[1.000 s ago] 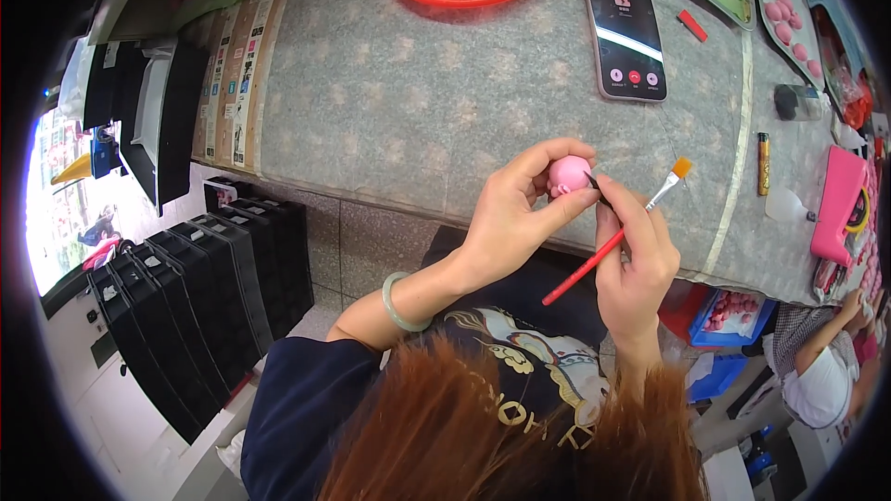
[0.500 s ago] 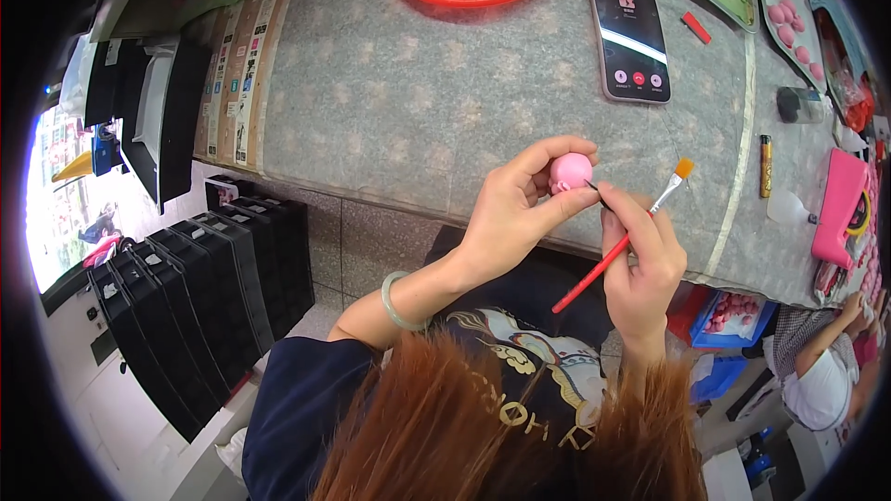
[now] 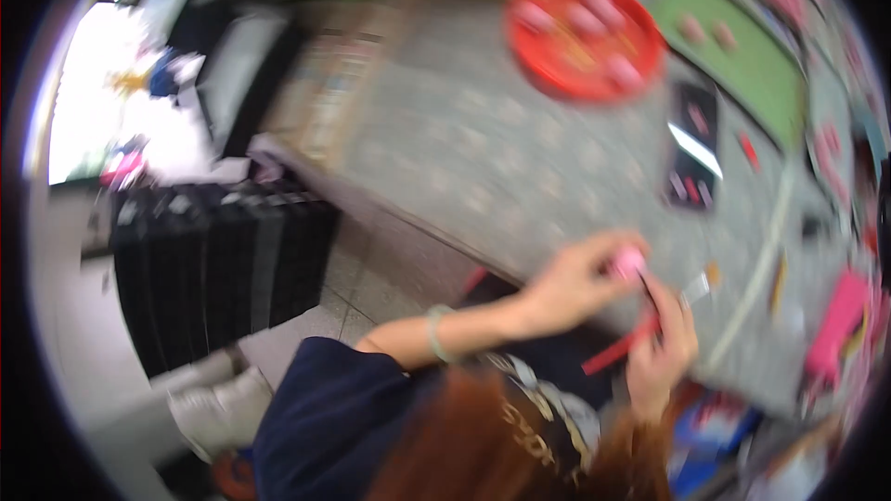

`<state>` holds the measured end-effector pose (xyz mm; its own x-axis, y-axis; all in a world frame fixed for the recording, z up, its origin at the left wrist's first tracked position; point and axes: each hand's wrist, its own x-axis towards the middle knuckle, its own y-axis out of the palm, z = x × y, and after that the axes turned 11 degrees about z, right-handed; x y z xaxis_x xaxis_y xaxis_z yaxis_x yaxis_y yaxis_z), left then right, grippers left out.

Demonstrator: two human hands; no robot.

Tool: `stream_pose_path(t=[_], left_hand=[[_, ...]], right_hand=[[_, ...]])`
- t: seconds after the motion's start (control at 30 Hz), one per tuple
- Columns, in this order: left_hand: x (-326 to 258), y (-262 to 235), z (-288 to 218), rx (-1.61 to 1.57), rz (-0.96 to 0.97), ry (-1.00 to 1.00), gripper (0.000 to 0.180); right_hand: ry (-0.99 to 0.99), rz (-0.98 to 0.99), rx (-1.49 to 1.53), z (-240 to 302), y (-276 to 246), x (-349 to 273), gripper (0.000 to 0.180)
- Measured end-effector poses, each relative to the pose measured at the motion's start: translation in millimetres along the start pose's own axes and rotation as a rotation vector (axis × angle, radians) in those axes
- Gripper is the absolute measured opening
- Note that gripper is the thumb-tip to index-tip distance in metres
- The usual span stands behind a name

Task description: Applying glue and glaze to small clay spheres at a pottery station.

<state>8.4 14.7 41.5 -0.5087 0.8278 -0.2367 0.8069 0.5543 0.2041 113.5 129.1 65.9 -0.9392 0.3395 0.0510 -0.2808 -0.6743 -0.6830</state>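
My left hand (image 3: 568,289) is closed round a small round pink figure (image 3: 628,263), held above the near edge of the table. My right hand (image 3: 670,339) is closed on a red-handled paintbrush (image 3: 608,356). The brush's flat orange bristles point away to the upper right. A thin dark tip (image 3: 643,280) reaches from my right fingers to the pink figure; the rest of that tool is hidden in the hand. Motion blur hides the figure's details, and I cannot tell whether the tip touches it.
A red round tray (image 3: 538,60) holding several pink pieces stands at the far side. Near it lie a phone (image 3: 682,130), a green tray (image 3: 742,65) and a small red piece (image 3: 749,152). A pink object (image 3: 835,325) is at the right. Black crates (image 3: 223,269) stand left of the table.
The whole view has swung and blurred, so the table and my hands appear lower and farther right. More of the red and green trays shows. Both hands keep their hold.
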Motion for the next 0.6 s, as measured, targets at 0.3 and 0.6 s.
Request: stream_pose_path(t=[0.3, 0.6], left_hand=[[5.4, 2.4, -9.6, 0.009, 0.027, 0.104, 0.038], [13.9, 13.4, -4.9, 0.064, -0.019, 0.069, 0.038]], right_hand=[[-0.128, 0.215, 0.135, 20.4, -20.0, 17.1, 0.036], [-0.063, 0.12, 0.096, -2.3, -6.1, 10.3, 0.03]])
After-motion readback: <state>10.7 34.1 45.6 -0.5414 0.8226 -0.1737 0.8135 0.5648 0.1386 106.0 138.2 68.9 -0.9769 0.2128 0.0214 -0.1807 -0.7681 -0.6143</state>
